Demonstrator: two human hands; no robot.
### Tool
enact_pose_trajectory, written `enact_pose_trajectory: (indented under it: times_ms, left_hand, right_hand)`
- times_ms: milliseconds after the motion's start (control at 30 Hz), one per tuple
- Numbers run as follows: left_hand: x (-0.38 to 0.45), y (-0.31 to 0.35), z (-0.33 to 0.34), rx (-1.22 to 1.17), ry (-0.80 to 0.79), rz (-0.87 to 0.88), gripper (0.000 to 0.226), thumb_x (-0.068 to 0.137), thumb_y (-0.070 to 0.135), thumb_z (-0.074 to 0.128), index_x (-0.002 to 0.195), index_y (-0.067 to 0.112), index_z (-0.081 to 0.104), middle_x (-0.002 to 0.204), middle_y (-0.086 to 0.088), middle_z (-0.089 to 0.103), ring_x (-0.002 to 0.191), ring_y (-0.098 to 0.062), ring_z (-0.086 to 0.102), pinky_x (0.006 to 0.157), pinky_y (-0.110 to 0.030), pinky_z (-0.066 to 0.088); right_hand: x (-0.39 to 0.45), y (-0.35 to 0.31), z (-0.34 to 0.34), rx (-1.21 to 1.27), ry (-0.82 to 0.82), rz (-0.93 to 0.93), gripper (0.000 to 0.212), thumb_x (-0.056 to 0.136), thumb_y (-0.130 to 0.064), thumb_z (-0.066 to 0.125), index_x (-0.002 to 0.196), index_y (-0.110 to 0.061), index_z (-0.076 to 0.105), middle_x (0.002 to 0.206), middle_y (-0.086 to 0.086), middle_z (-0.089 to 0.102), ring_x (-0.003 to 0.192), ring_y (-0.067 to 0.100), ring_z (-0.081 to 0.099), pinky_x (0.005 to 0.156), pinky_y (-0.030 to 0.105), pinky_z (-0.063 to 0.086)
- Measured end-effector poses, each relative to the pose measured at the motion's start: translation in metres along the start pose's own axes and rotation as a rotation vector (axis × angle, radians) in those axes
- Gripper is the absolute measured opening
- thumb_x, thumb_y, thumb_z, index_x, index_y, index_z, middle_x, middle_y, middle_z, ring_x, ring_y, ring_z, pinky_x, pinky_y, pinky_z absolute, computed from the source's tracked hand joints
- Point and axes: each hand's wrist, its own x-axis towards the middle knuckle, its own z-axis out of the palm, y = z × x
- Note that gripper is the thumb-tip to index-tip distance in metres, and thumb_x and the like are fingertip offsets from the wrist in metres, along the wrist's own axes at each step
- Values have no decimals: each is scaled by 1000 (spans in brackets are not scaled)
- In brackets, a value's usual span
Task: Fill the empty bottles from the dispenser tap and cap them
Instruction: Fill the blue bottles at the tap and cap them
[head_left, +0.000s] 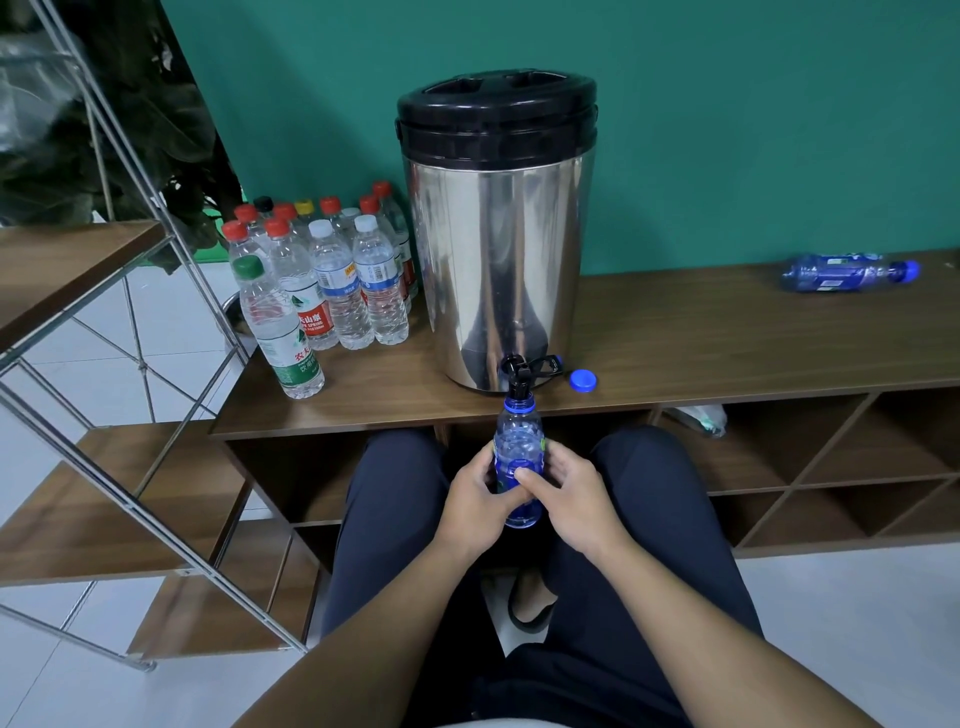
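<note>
A steel dispenser with a black lid stands on the wooden shelf top. Its black tap juts over the front edge. Directly under the tap I hold an uncapped blue bottle upright, its mouth at the spout. My left hand grips the bottle's lower body from the left, and my right hand grips it from the right. The bottle's blue cap lies on the shelf right of the tap. Another capped blue bottle lies on its side at the far right.
A cluster of several capped clear bottles stands left of the dispenser, one green-capped bottle in front. A metal-framed rack with wooden shelves is at the left. Open cubbies sit below the shelf. My knees are close to the shelf front.
</note>
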Motion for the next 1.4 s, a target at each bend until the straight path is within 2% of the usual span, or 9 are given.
enact_pose_trajectory:
  times_ms: [667, 1000, 1400]
  left_hand:
    - [0, 1, -1, 34, -3, 5, 58, 95, 3, 85, 145, 27, 68, 130, 6, 80, 124, -15, 75, 111, -36, 57]
    - [1, -2, -2, 52, 4, -9, 59, 94, 5, 85, 145, 30, 69, 132, 4, 79, 125, -19, 75, 115, -54, 56]
    - [1, -1, -2, 63, 8, -3, 61, 94, 3, 84, 145, 31, 68, 131, 6, 79, 124, -18, 75, 115, -52, 56]
  right_hand:
    - [-1, -2, 1, 5, 0, -4, 41, 102, -9, 77, 138, -28, 74, 128, -8, 81, 125, 13, 75, 112, 45, 59]
    - [0, 0, 1, 2, 6, 1, 41, 102, -8, 78, 138, -27, 74, 127, -6, 82, 123, 14, 76, 112, 48, 59]
    - [0, 0, 1, 12, 8, 4, 40, 102, -7, 77, 137, -26, 74, 127, -5, 82, 123, 15, 77, 112, 49, 59]
